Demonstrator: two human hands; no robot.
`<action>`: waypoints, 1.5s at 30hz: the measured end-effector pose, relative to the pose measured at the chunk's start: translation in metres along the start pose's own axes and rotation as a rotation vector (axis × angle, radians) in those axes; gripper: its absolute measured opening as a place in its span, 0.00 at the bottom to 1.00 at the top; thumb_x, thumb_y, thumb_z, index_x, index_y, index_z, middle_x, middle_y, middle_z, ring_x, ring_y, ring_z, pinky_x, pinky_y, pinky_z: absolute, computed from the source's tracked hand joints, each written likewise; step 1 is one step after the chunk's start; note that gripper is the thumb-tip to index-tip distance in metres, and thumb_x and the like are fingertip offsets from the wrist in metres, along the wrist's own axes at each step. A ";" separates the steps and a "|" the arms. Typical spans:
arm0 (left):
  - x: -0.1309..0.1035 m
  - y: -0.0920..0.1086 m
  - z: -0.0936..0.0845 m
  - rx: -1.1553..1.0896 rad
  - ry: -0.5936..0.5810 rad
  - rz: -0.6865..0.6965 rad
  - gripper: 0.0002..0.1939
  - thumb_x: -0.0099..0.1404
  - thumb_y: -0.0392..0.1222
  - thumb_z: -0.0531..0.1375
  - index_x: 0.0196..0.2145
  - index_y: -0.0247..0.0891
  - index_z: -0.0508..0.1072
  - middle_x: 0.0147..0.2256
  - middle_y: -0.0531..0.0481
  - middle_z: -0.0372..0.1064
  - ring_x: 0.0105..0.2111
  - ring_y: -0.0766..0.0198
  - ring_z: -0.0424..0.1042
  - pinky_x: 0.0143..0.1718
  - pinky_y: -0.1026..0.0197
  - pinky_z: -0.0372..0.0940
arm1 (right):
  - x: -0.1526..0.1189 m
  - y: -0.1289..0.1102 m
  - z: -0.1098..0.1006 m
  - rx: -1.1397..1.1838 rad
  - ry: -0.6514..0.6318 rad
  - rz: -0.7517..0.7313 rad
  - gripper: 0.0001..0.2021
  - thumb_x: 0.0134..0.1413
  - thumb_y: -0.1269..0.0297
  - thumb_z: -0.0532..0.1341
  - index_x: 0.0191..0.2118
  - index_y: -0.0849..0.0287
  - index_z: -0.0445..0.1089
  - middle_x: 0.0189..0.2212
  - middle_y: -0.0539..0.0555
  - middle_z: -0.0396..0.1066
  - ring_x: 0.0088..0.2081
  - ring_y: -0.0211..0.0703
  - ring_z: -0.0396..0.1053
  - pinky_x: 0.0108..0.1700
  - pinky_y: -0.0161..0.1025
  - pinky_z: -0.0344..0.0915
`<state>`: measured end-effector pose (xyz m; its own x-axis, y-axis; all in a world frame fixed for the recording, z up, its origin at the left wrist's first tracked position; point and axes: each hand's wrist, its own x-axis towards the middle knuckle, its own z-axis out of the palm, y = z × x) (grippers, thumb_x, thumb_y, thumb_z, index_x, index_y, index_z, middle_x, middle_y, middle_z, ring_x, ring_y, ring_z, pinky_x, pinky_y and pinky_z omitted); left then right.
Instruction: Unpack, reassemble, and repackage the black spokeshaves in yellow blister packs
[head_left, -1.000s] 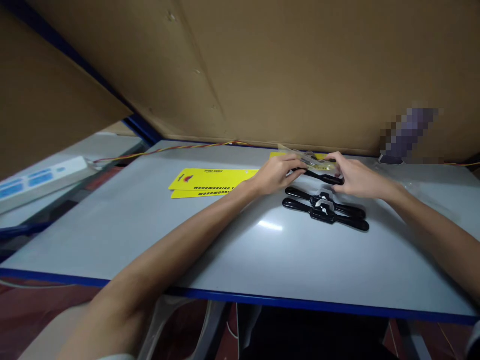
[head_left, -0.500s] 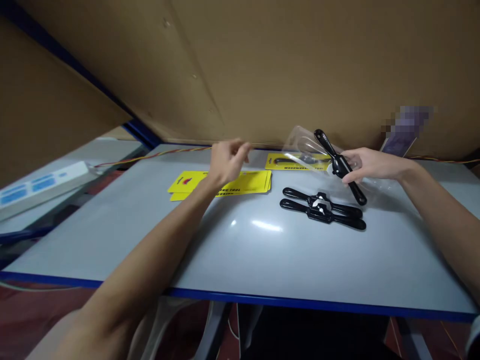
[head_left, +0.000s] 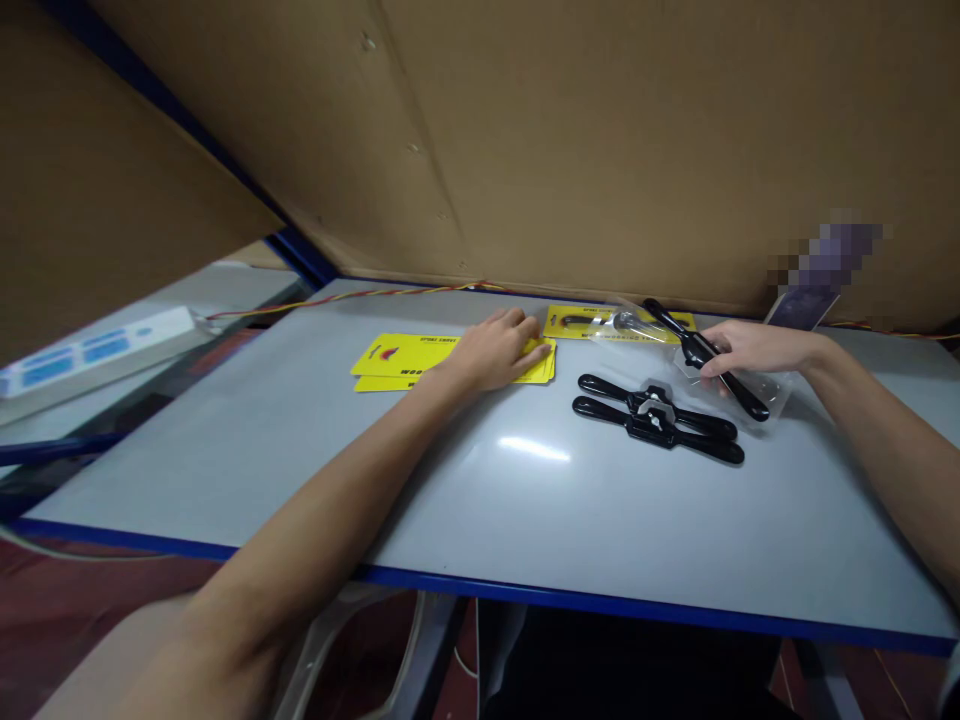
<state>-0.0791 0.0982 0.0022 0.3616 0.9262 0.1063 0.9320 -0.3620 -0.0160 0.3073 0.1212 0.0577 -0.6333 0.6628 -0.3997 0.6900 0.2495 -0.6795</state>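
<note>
My left hand (head_left: 496, 350) lies on yellow printed cards (head_left: 405, 355), fingers spread over the right part of the pile. In my right hand (head_left: 754, 350) is a black spokeshave (head_left: 697, 348), gripped at its middle and tilted down to the right. Clear plastic packaging (head_left: 772, 388) shows around and behind this tool; whether my fingers also pinch it I cannot tell. Nearer to me, two more black spokeshaves (head_left: 686, 441) lie side by side on the table, their metal parts showing at the centre.
Behind the right-hand tool lies a yellow card with a spokeshave (head_left: 581, 321) on it. A white power strip (head_left: 97, 355) sits on a surface at the left. A red and yellow wire (head_left: 360, 295) runs along the back, below the brown board (head_left: 562, 150). The grey table (head_left: 262, 440) has a blue edge.
My left hand has come down, its fingers now flat on the yellow cards. My right hand has lowered the spokeshave and plastic toward the table. The camera view has shifted slightly.
</note>
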 end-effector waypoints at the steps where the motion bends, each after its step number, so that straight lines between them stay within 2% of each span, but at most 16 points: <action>1: 0.001 0.000 0.003 -0.001 0.012 0.011 0.26 0.74 0.58 0.46 0.51 0.38 0.72 0.48 0.37 0.71 0.50 0.44 0.72 0.50 0.47 0.69 | -0.001 0.001 0.000 0.015 -0.002 0.021 0.16 0.51 0.44 0.66 0.34 0.53 0.75 0.34 0.54 0.79 0.35 0.52 0.76 0.39 0.51 0.74; 9: 0.006 -0.007 0.012 -0.092 0.159 -0.001 0.22 0.74 0.57 0.49 0.49 0.36 0.69 0.46 0.35 0.71 0.48 0.45 0.71 0.51 0.45 0.67 | 0.006 0.004 0.011 0.095 0.077 0.016 0.17 0.51 0.45 0.67 0.38 0.53 0.73 0.37 0.55 0.79 0.33 0.52 0.79 0.31 0.47 0.76; 13: 0.005 -0.004 0.009 -0.160 0.174 -0.018 0.23 0.75 0.57 0.48 0.51 0.35 0.68 0.47 0.35 0.73 0.48 0.44 0.72 0.50 0.45 0.67 | 0.012 -0.001 0.018 0.104 0.177 0.085 0.23 0.46 0.43 0.70 0.42 0.54 0.71 0.39 0.56 0.78 0.34 0.52 0.80 0.34 0.48 0.76; 15: 0.006 -0.002 0.009 -0.176 0.164 -0.018 0.24 0.75 0.57 0.47 0.52 0.35 0.68 0.48 0.35 0.73 0.49 0.43 0.72 0.50 0.46 0.67 | 0.013 -0.002 0.019 0.071 0.160 0.079 0.23 0.48 0.43 0.67 0.43 0.55 0.71 0.38 0.57 0.79 0.35 0.52 0.79 0.36 0.49 0.76; 19: 0.006 -0.001 0.010 -0.165 0.180 -0.025 0.25 0.75 0.57 0.47 0.52 0.36 0.70 0.47 0.36 0.73 0.47 0.44 0.73 0.47 0.47 0.67 | 0.010 -0.003 0.016 -0.030 0.093 0.001 0.27 0.57 0.50 0.61 0.59 0.54 0.67 0.36 0.56 0.80 0.39 0.53 0.79 0.41 0.51 0.76; 21: 0.006 -0.001 0.010 -0.153 0.201 -0.021 0.24 0.75 0.57 0.47 0.52 0.37 0.71 0.46 0.37 0.73 0.45 0.45 0.73 0.45 0.49 0.67 | 0.008 -0.003 0.015 -0.148 0.138 -0.035 0.32 0.58 0.49 0.62 0.66 0.53 0.61 0.40 0.56 0.80 0.43 0.56 0.78 0.45 0.52 0.75; 24: 0.006 0.000 0.009 -0.133 0.222 -0.011 0.24 0.76 0.57 0.47 0.52 0.37 0.72 0.46 0.37 0.73 0.45 0.46 0.74 0.44 0.50 0.67 | 0.007 -0.007 0.015 -0.303 0.269 -0.100 0.37 0.53 0.44 0.66 0.65 0.53 0.63 0.56 0.61 0.75 0.54 0.61 0.74 0.52 0.54 0.73; 26: 0.006 0.000 0.010 -0.130 0.224 -0.007 0.25 0.76 0.57 0.47 0.52 0.36 0.73 0.45 0.38 0.73 0.45 0.46 0.74 0.44 0.50 0.67 | 0.007 -0.009 0.017 -0.313 0.314 -0.112 0.39 0.50 0.43 0.68 0.65 0.53 0.64 0.61 0.62 0.71 0.55 0.62 0.73 0.53 0.54 0.72; 28: 0.007 0.000 0.012 -0.143 0.212 -0.005 0.26 0.76 0.57 0.46 0.52 0.36 0.73 0.45 0.38 0.73 0.44 0.47 0.74 0.44 0.50 0.67 | 0.007 -0.011 0.018 -0.290 0.323 -0.106 0.42 0.49 0.42 0.69 0.68 0.52 0.62 0.60 0.62 0.72 0.51 0.60 0.74 0.52 0.55 0.72; 33: 0.009 -0.001 0.017 -0.190 0.195 -0.004 0.27 0.76 0.58 0.45 0.51 0.37 0.74 0.44 0.38 0.73 0.44 0.48 0.73 0.45 0.50 0.67 | 0.007 -0.009 0.018 -0.217 0.224 -0.165 0.28 0.57 0.49 0.64 0.62 0.47 0.71 0.60 0.58 0.72 0.47 0.55 0.76 0.49 0.54 0.74; 35: 0.009 -0.001 0.017 -0.188 0.204 -0.006 0.27 0.76 0.58 0.45 0.50 0.37 0.74 0.44 0.38 0.73 0.44 0.47 0.73 0.46 0.50 0.67 | 0.006 -0.008 0.016 -0.189 0.206 -0.136 0.31 0.58 0.51 0.63 0.67 0.45 0.66 0.60 0.57 0.73 0.44 0.53 0.78 0.48 0.53 0.75; 38: 0.007 -0.001 0.011 -0.171 0.256 0.006 0.25 0.76 0.53 0.44 0.51 0.37 0.74 0.44 0.38 0.73 0.47 0.46 0.71 0.50 0.47 0.66 | 0.005 -0.007 0.014 -0.176 0.244 -0.075 0.43 0.55 0.51 0.65 0.75 0.48 0.52 0.56 0.60 0.75 0.42 0.53 0.79 0.47 0.53 0.75; 39: 0.006 -0.001 0.008 -0.166 0.282 0.019 0.24 0.75 0.52 0.45 0.52 0.37 0.73 0.45 0.37 0.72 0.48 0.46 0.70 0.51 0.46 0.65 | 0.006 -0.007 0.013 -0.182 0.254 -0.063 0.44 0.54 0.51 0.66 0.74 0.51 0.53 0.55 0.60 0.76 0.42 0.54 0.79 0.47 0.53 0.75; 41: 0.003 -0.001 0.001 -0.159 0.338 0.053 0.23 0.74 0.52 0.47 0.55 0.37 0.72 0.48 0.37 0.71 0.49 0.45 0.69 0.54 0.44 0.64 | 0.009 -0.006 0.013 -0.216 0.279 -0.052 0.39 0.53 0.50 0.67 0.70 0.54 0.62 0.51 0.60 0.78 0.44 0.56 0.78 0.47 0.53 0.74; 43: 0.001 -0.001 -0.006 -0.153 0.386 0.069 0.24 0.72 0.51 0.48 0.58 0.39 0.70 0.49 0.36 0.70 0.50 0.43 0.67 0.55 0.42 0.62 | 0.014 -0.004 0.016 -0.267 0.344 -0.036 0.26 0.56 0.48 0.65 0.57 0.54 0.73 0.45 0.59 0.80 0.43 0.56 0.77 0.46 0.52 0.72; 45: -0.001 0.001 -0.011 -0.146 0.425 0.058 0.24 0.72 0.50 0.49 0.60 0.41 0.69 0.49 0.37 0.69 0.51 0.41 0.67 0.56 0.40 0.61 | 0.021 -0.001 0.022 -0.326 0.433 -0.027 0.17 0.61 0.48 0.60 0.45 0.55 0.76 0.38 0.58 0.79 0.40 0.54 0.76 0.45 0.50 0.70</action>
<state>-0.0784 0.0955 0.0129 0.3428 0.7899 0.5085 0.8866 -0.4510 0.1030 0.2854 0.1198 0.0362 -0.4973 0.8662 -0.0482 0.7924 0.4308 -0.4319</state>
